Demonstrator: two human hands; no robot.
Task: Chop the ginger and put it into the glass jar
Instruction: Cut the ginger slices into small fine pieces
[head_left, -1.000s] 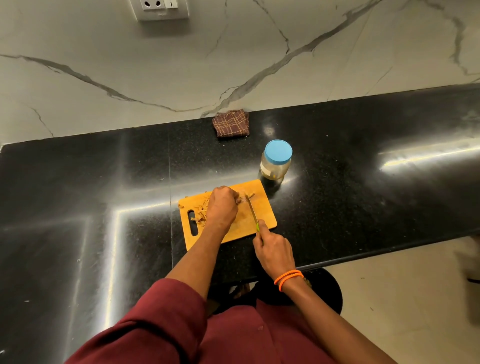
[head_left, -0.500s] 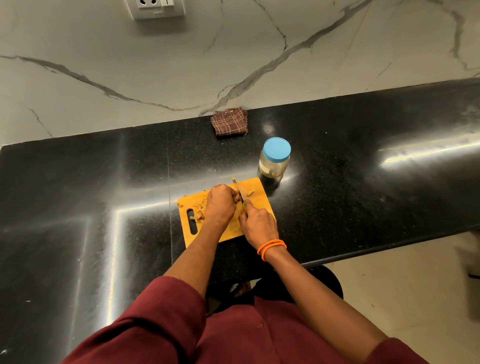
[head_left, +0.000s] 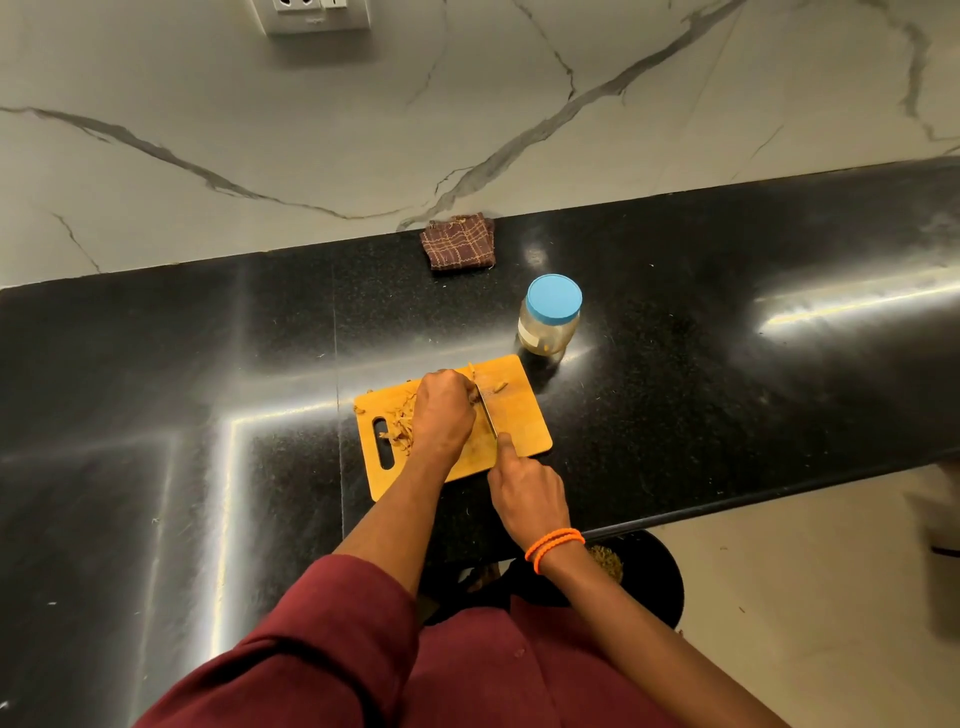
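Since a moment ago, the right hand (head_left: 527, 486) has slid back toward the person, still gripping the knife (head_left: 487, 415), finger stretched along its top. Its blade runs long-ways from near to far, right beside the left hand (head_left: 442, 413), whose curled fingers press down on the ginger (head_left: 397, 434) on the cutting board (head_left: 519, 415). Just past the board's far right corner stands the glass jar (head_left: 549, 325), lid on, with bare counter (head_left: 727, 364) to its right.
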